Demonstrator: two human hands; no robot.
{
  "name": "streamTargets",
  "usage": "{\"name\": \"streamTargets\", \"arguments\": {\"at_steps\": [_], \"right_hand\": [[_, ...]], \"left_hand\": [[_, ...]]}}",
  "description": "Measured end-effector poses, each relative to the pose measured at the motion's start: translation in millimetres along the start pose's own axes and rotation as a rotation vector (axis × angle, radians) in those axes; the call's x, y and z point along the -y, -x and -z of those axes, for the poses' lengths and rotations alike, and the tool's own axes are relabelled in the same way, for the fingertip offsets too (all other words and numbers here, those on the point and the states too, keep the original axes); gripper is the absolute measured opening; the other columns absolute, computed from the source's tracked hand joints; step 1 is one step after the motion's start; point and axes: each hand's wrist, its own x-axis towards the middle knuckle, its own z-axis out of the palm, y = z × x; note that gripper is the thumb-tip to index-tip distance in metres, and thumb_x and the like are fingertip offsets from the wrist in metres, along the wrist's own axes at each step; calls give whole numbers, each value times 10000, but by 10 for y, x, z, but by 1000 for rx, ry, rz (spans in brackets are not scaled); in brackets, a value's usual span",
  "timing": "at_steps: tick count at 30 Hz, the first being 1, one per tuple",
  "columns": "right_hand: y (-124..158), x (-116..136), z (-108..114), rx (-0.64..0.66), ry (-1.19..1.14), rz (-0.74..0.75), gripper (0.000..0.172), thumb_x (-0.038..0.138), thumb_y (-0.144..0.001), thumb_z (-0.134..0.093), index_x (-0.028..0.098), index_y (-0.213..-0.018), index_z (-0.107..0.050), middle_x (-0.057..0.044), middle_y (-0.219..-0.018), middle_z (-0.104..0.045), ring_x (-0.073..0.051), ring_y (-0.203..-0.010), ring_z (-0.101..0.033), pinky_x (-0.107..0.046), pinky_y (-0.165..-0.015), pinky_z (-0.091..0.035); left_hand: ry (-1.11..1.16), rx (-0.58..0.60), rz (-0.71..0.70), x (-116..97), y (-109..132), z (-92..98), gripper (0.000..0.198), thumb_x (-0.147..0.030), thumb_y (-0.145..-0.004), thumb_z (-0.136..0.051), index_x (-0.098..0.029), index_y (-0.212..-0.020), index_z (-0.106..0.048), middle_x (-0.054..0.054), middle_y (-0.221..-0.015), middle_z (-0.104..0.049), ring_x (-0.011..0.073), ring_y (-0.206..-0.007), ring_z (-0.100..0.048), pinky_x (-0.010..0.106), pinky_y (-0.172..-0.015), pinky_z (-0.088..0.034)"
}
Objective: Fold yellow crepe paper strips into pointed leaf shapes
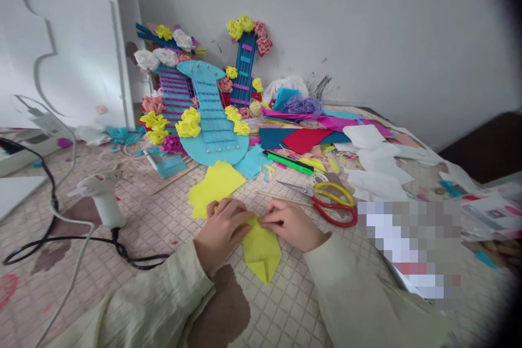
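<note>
Grid-patterned tabletop [287,307] runs beneath the left hand [223,229] and right hand [294,224], pinched on 1 folded yellow sheet [262,249]; scissors [316,200] lie just beyond the right hand.

From my end I read this as a craft workspace; whether in a home or a studio, I can't tell. I see guitar-shaped cutouts [212,99] with paper flowers [188,123] along the tabletop's [293,310] far edge, against a scuffed wall [387,32]. A glue gun [104,201] sits left of its middle, with scissors [335,206], a green cutter [290,163] and coloured sheets [308,141] to the right.
</note>
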Motion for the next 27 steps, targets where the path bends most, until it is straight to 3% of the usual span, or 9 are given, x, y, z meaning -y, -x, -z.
{"name": "streamTargets", "arguments": {"at_steps": [8,14,19,23,27], "right_hand": [[-3,-15,-5,0,-9,-12,133,164,-728,-577,216,-776,-691,-12,-789,-559,-114,-718,-541,-229,-666,-413],[-10,-2,2,8,-19,-16,147,154,-724,-578,209,-810,-683,-16,-790,-569,-123,-727,-541,-240,-674,-415],[-18,23,18,11,-38,-20,183,139,-714,-581,188,-874,-655,-19,-782,-573,-119,-690,-532,-234,-639,-416],[-25,35,21,-6,-34,-2,183,144,-708,-586,184,-876,-646,-20,-773,-578,-118,-676,-528,-232,-629,-411],[-37,31,6,-50,-35,-52,184,181,-734,-557,179,-898,-640,-12,-698,-594,-114,-622,-521,-225,-590,-401]], "left_hand": [[-71,-14,66,-29,20,50,253,-280,-778,-512,-230,-1023,-547,38,-999,-552,232,-969,-423,402,-821,-283],[-20,-18,110,5,5,-4,261,-305,-753,-545,-238,-1004,-555,17,-921,-579,215,-914,-450,380,-791,-312],[11,-23,171,2,3,-23,173,-326,-726,-569,-223,-864,-584,1,-835,-580,207,-866,-465,378,-770,-310],[27,-44,185,-43,5,2,112,-277,-699,-592,-194,-765,-556,-1,-852,-572,205,-871,-460,366,-755,-308],[84,-44,191,-73,-14,5,146,-212,-687,-587,-208,-827,-547,-15,-845,-583,195,-857,-480,357,-751,-306]]}}
